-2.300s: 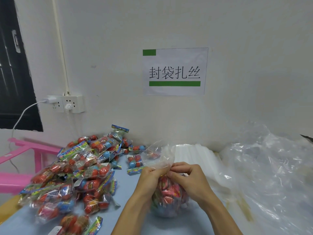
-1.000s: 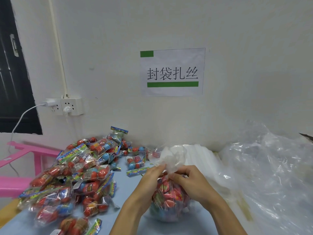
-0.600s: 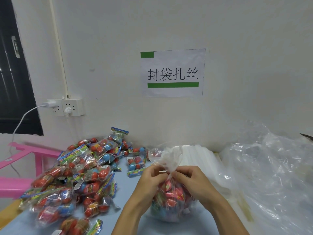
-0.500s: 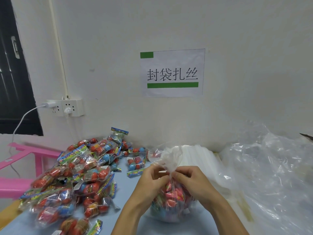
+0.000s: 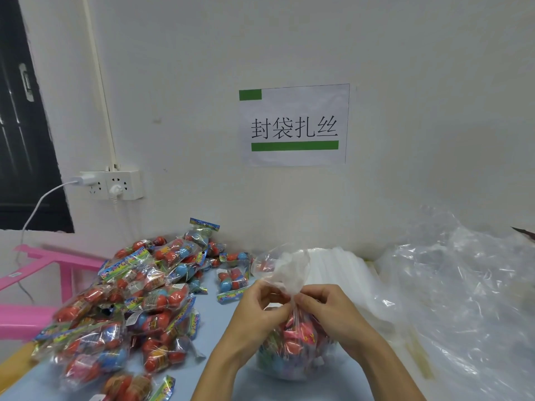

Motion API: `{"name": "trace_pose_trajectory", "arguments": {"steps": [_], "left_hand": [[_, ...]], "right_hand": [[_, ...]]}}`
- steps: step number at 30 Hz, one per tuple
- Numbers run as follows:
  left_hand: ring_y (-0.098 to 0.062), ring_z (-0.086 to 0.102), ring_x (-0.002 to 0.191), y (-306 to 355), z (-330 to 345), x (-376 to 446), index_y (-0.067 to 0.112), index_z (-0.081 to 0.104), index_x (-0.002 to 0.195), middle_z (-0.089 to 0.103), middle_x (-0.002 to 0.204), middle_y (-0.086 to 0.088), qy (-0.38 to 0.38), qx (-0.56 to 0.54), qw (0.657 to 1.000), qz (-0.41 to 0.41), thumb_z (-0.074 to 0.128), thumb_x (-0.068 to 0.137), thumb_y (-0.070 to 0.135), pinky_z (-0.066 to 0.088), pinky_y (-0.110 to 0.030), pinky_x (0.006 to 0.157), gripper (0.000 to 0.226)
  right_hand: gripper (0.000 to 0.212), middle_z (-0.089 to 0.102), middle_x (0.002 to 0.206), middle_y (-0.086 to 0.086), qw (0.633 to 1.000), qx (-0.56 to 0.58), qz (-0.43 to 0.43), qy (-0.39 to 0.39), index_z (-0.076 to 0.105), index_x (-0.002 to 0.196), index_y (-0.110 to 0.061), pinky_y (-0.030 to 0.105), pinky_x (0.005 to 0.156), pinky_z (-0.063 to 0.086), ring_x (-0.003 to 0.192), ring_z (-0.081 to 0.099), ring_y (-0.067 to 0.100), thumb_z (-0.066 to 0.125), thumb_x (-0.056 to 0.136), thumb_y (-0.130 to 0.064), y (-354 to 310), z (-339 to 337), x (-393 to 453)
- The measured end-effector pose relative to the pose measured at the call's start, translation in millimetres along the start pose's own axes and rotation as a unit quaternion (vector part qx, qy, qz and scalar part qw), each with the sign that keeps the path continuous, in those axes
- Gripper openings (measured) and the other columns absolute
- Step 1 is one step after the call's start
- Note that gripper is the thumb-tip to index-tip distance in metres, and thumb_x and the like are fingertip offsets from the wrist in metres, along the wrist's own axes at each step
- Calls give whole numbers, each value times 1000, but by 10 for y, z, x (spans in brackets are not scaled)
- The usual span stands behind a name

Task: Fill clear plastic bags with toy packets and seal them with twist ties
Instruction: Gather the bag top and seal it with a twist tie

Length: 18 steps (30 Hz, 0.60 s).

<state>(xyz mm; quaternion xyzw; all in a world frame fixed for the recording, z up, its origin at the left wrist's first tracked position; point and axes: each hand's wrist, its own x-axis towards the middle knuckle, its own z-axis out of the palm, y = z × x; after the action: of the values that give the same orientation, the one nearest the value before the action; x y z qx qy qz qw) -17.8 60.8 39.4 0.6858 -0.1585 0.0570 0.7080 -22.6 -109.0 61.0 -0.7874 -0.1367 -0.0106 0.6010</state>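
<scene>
At the far left a pink plastic frame (image 5: 43,263) stands beside the light blue table (image 5: 220,311). On the wall above it a white double socket (image 5: 111,185) has a white charger and cable plugged in. Spread over the left half of the table is a heap of toy packets (image 5: 130,302): clear wrappers with bright printed header strips, holding red and blue egg-shaped toys. A few packets lie loose toward the middle, just behind the hands.

The left hand (image 5: 260,311) has its fingers curled in and pinches the gathered neck of the filled clear bag (image 5: 292,345) from the left. The bag sits on the table close to the near edge, round and bulging, packed with red, pink and blue packets. Its long axis runs upright: the belly rests on the table and the neck points up and slightly away, flaring above the pinch into a crumpled, cloudy ruffle of plastic. The right hand (image 5: 327,311) pinches the same neck from the other side, fingertips nearly meeting those of the left. Whether a twist tie sits between the fingers I cannot tell.

Above, a paper sign (image 5: 293,125) with green bars and black characters is taped to the wall. Behind the hands lies a stack of flat white bags (image 5: 347,267), and at the right a large mound of crinkled clear plastic sheeting (image 5: 463,299).
</scene>
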Motion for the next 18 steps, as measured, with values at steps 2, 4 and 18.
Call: {"name": "trace_pose_trajectory", "arguments": {"steps": [2, 4, 18], "left_hand": [[-19, 69, 102, -1, -16, -3, 9, 65, 106, 72, 104, -9, -19, -3, 1000, 12, 78, 80, 9, 54, -22, 81, 29], [-18, 69, 102, -5, -25, 0, 8, 65, 107, 72, 103, -9, -28, -2, 999, 20, 76, 76, 11, 53, -22, 82, 32], [-10, 55, 68, 30, 111, 20, 9, 63, 77, 61, 67, 6, 35, 113, 993, 22, 76, 84, 8, 48, -21, 68, 14]], "right_hand": [[34, 68, 66, -4, 1000, 1, 4, -1, 76, 71, -22, 19, 63, 49, 63, 63, 7, 58, 99, -15, 8, 0, -1], [34, 67, 65, -5, 1000, 5, 7, 0, 75, 71, -20, 20, 64, 49, 62, 62, 7, 57, 99, -16, 12, 2, 0], [28, 69, 83, 20, 1000, 8, 6, 2, 72, 85, -9, 46, 80, 53, 74, 62, 20, 55, 102, -23, -21, 9, -12]]}}
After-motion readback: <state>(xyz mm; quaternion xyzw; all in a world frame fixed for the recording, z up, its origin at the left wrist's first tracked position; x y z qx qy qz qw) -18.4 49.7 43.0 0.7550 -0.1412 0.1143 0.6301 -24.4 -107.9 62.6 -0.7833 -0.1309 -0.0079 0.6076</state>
